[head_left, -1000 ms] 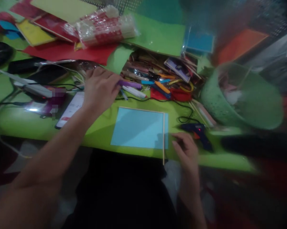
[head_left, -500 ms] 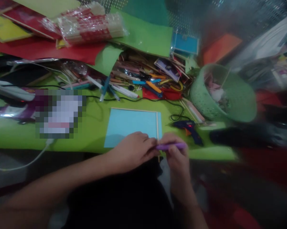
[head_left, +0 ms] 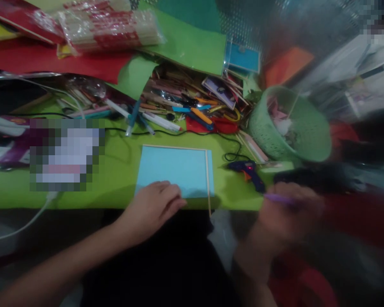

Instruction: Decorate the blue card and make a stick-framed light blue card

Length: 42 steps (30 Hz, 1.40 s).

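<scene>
Along the near edge of a green-topped table (head_left: 115, 170), seen from the head camera, a light blue sheet (head_left: 171, 170) lies flat; one thin stick (head_left: 175, 147) runs along its far edge, and a second stick (head_left: 208, 179) runs down just inside its right edge, the near end jutting past the sheet and over the table's near edge. The left hand (head_left: 155, 202) is over the sheet's near edge, fingers bent and close together with nothing visible between them; whether it presses on the paper cannot be told. The right hand (head_left: 290, 213), blurred, is well to the right of the sheet, at the table's near edge, its fingers closed around a purple pen (head_left: 279, 199); just beside it, a dark glue gun (head_left: 247, 168) lies with a small red light showing and a black cord (head_left: 233, 155) looped behind; pens and scissors crowd toward the far edge, left of a green basket (head_left: 258, 128). The overhanging stick looks easiest to upset, since a sleeve or wrist brushing it could skew it; a bump to the glue gun, possibly hot, could risk a burn or drag its cord; a sideways push from the left hand could slide the sheet.
</scene>
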Motion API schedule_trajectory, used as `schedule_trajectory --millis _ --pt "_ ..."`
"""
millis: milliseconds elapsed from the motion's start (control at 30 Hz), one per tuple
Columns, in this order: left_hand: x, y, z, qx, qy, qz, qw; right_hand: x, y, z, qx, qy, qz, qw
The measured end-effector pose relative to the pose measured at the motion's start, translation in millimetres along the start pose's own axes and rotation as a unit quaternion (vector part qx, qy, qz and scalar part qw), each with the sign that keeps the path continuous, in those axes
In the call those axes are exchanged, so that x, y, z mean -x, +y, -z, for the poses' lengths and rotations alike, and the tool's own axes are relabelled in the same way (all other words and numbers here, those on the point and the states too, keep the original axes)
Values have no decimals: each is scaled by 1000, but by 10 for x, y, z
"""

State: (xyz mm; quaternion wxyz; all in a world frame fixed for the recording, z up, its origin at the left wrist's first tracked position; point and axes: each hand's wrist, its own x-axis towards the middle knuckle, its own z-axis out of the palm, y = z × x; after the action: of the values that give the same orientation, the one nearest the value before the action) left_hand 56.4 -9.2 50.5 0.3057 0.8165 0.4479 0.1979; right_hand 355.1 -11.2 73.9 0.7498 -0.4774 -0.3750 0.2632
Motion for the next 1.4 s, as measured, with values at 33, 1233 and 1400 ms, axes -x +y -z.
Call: schedule_trajectory --millis 33,1233,1400 --pt "3 -16 40 14 6 11 1000 -2 8 10 -6 -20 4 1000" --pt "-887 -327 -144 -279 -80 -179 940 148 610 130 80 -87 -111 987" --pt "-874 -340 -140 -286 -78 -192 936 38 503 -9 98 -119 -78 985"
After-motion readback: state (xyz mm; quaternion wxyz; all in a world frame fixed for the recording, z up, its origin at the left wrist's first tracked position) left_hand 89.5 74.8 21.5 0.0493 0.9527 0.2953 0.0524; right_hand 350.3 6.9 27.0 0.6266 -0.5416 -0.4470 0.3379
